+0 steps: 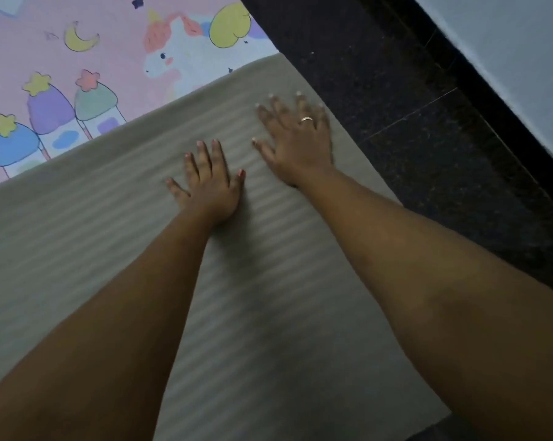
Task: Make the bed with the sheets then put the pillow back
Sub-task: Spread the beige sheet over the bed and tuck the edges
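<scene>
– Two sheets on this bed, am I right? Where's the one being worked?
– Yes. The grey sheet (109,237) lies flat across the near and middle of the bed. Its far edge runs on a slant over the pink sheet (109,58), which shows at the far left with its unicorn and little houses.
– And the hands?
– Both are on the grey sheet, palms down. The left hand (210,186) rests near the middle. The right hand (297,144), with a ring (307,119), is farther off to the right, close to the grey sheet's far right corner. The fingers (218,157) are straight and spread on both hands, with nothing gripped or pinched.
– Why flat like that?
– Smoothing, I'd judge. Spread palms press a wide patch of cloth and push creases toward the edge, where a pinch would bunch it. The right hand is probably at the corner because cloth tends to ride up there.
– What's beyond the bed?
– Dark floor (427,106) along the right side, then a pale wall (523,43) at the far right. The grey sheet ends at the bed's right edge beside that floor; I can't tell whether it hangs over.
– And the pillow?
– Not in view. By my reckoning the sheet step is nearly done and the pillow has yet to go back.
</scene>
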